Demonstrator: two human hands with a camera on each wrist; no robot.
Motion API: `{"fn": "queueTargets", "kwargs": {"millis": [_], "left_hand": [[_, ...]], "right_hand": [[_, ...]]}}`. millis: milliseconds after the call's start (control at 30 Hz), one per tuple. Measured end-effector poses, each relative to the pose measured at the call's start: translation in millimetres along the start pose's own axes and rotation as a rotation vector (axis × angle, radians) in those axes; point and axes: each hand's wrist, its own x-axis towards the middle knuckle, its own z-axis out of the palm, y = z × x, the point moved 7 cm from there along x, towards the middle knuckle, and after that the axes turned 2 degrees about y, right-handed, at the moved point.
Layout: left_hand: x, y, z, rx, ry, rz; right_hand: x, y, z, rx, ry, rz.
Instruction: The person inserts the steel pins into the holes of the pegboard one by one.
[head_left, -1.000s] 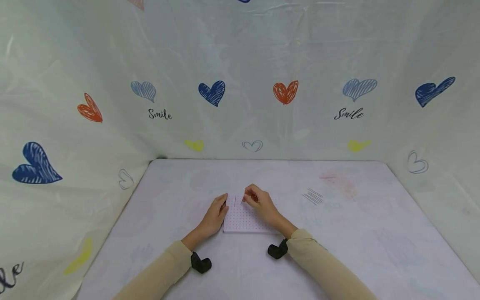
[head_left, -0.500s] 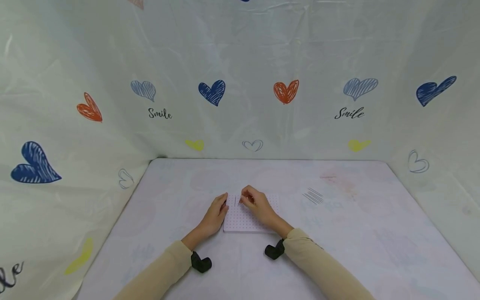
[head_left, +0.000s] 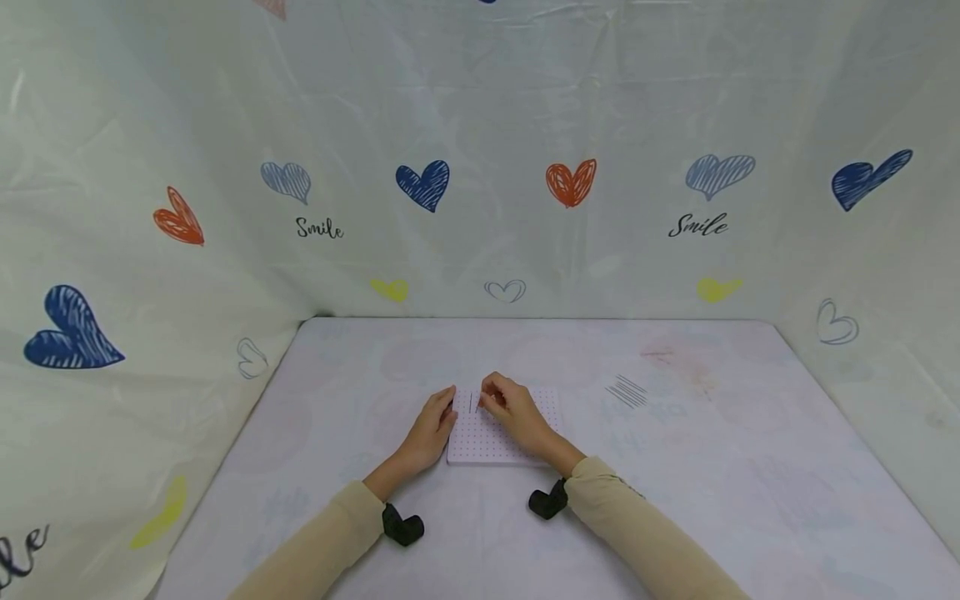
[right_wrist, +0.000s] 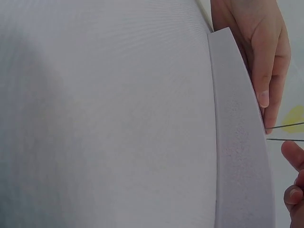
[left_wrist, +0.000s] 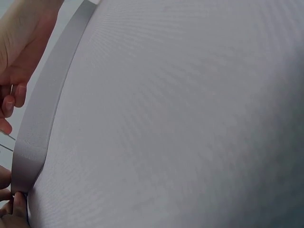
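A white board dotted with small holes (head_left: pixel 480 443) lies on the table. My left hand (head_left: pixel 427 429) holds its left edge, thumb on the near side of the fingers. One thin dark rod (head_left: pixel 471 403) stands upright near the board's far left corner. Just right of it, my right hand (head_left: pixel 517 412) pinches a second thin rod (head_left: pixel 477 406), its lower end at the board's surface. In the right wrist view both rods, the upper one (right_wrist: pixel 287 126) and the lower one (right_wrist: pixel 285 139), rise from the board beside the right fingertips (right_wrist: pixel 292 152).
Several loose thin rods (head_left: pixel 626 392) lie side by side on the white table (head_left: pixel 675 500), right of the board. A reddish smudge (head_left: pixel 678 367) marks the table behind them. A white curtain printed with hearts (head_left: pixel 630 108) hangs behind and at both sides.
My right hand has moved slightly left and down with its rod, bringing it closer to the standing one. It has barely moved in the last half second. My left hand stays in place.
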Motion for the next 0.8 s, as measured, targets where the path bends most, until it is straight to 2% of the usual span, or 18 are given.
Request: {"fn": "queueTargets", "kwargs": {"millis": [467, 800], "left_hand": [[-0.9, -1.0, 0.6, 0.007, -0.006, -0.008], [0.0, -1.6, 0.9, 0.005, -0.004, -0.010]], "right_hand": [[-0.9, 2.1, 1.5, -0.021, 0.031, 0.005], [1.4, 1.5, 2.8, -0.050, 0.012, -0.003]]}}
